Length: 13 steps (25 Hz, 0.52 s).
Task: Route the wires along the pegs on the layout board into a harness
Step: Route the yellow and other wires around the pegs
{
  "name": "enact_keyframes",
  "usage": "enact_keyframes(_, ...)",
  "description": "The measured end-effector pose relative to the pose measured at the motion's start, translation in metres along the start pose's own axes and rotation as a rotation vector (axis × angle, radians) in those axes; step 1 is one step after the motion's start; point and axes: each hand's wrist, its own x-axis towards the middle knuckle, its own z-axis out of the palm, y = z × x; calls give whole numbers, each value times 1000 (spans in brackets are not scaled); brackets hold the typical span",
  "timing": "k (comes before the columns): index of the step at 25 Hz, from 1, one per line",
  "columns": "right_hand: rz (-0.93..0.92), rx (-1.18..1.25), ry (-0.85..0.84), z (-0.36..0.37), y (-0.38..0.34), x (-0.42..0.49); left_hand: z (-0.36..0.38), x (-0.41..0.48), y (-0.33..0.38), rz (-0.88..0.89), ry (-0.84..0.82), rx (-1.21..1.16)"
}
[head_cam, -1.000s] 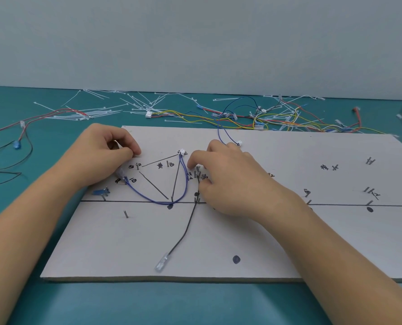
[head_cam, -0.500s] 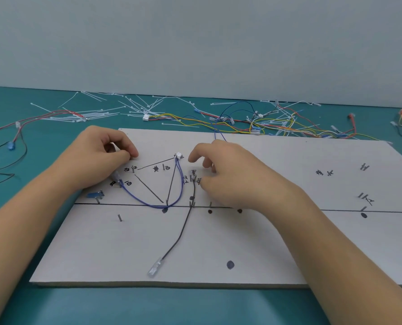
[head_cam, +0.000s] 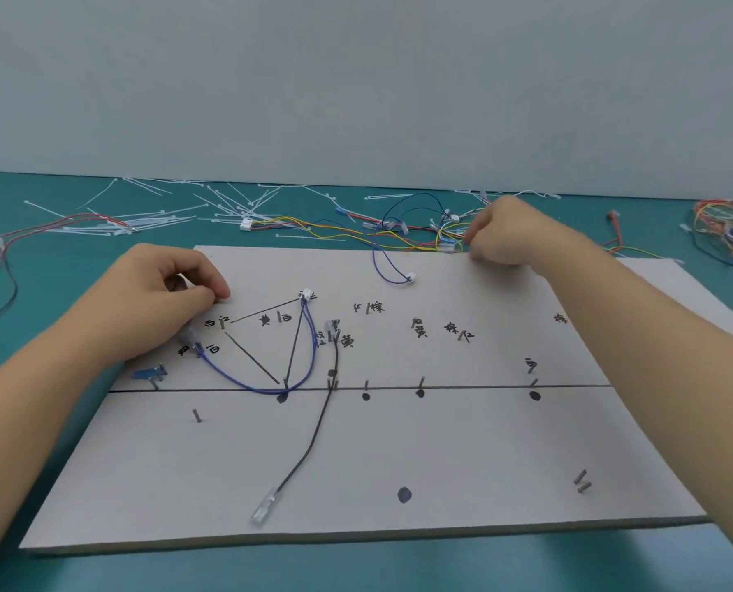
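Beside left-hand fingers (head_cam: 200,296), blue wire (head_cam: 249,384) connector (head_cam: 188,335); at right-hand fingers (head_cam: 476,238), loose wires (head_cam: 444,245).

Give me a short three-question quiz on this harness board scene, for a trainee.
1. True or false: the black wire ends in a clear terminal near the board's front edge.
2. Fill in: the blue wire on the pegs runs up to a ___ connector.
3. Where is the right hand? A: at the wire pile beyond the board. B: on the blue wire. C: on the clear terminal.
Key: 1 true; 2 white; 3 A.
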Motion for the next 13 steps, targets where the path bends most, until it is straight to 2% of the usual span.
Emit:
enact_keyframes(4,-71,203,-5,14,11,20,0,1,0,-3,-8,9)
enact_keyframes(10,-138,262,102,36,9,30,-2,-2,3,-15,-12,-8)
enact_keyframes(13,-30,401,228,34,8,30,-1,-3,5,-15,-12,-13)
